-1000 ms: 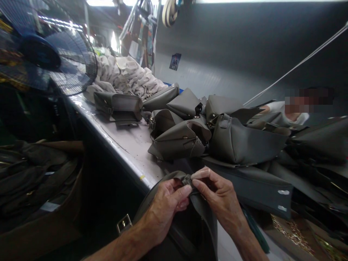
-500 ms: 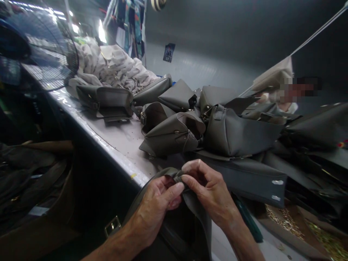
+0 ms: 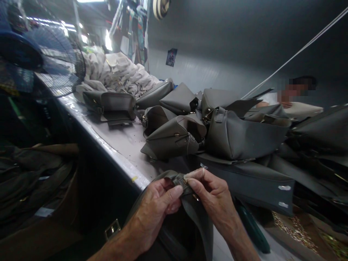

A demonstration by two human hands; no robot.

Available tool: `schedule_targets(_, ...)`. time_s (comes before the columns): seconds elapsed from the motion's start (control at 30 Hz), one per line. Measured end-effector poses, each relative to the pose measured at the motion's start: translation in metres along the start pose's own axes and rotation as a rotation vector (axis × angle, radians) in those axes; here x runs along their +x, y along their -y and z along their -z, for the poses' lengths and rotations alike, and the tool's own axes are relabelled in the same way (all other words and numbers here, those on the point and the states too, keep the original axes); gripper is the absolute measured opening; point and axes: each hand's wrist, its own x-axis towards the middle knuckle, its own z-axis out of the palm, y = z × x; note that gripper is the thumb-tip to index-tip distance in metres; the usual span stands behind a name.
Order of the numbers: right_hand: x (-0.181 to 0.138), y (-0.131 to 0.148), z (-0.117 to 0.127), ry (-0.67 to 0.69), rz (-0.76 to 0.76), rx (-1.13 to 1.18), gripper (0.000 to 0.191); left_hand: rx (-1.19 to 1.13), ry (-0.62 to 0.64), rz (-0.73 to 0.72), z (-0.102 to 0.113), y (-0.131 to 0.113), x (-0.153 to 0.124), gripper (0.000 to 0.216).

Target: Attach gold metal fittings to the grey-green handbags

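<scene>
Pinching soft grey bag (image 3: 190, 217) tab, seemingly leather

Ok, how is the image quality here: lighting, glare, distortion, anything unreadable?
Head view: dim and underexposed, lower left nearly black. Ceiling lights blow out at the top; glare streaks the table edge. Wide-angle lens bends that edge. Left hand and right hand read clearly, pinching the grey bag's tab. The fan is soft, semi-transparent.
</scene>
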Motion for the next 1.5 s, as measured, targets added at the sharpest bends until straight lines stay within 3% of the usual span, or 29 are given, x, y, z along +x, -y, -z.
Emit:
schedule_targets(0.43,0.007,-0.004,0.007,0.102,0.076,-0.038,0.012,0.008,0.012,-0.018,-0.003,-0.002,0.0,0.026)
schedule_targets(0.8,-0.002,0.002,-0.011,-0.091,0.036,-0.108,0.015,0.008,-0.003,-0.078,-0.004,0.002,0.0,0.023)
schedule_targets(0.93,0.001,0.009,-0.008,-0.022,0.092,-0.182,0.007,0.017,0.02,-0.082,-0.002,0.001,-0.001,0.021)
schedule_targets(1.07,0.006,0.01,-0.005,0.028,0.11,-0.181,0.018,0.028,0.029,-0.096,-0.001,0.003,-0.003,0.02)
schedule_targets(1.3,-0.003,-0.002,-0.018,-0.167,0.036,-0.064,0.022,0.038,0.02,-0.128,0.001,0.004,0.0,0.022)
schedule_targets(1.5,-0.001,0.003,0.001,0.054,0.057,-0.052,0.019,0.014,0.002,-0.11,-0.001,0.001,-0.002,0.025)
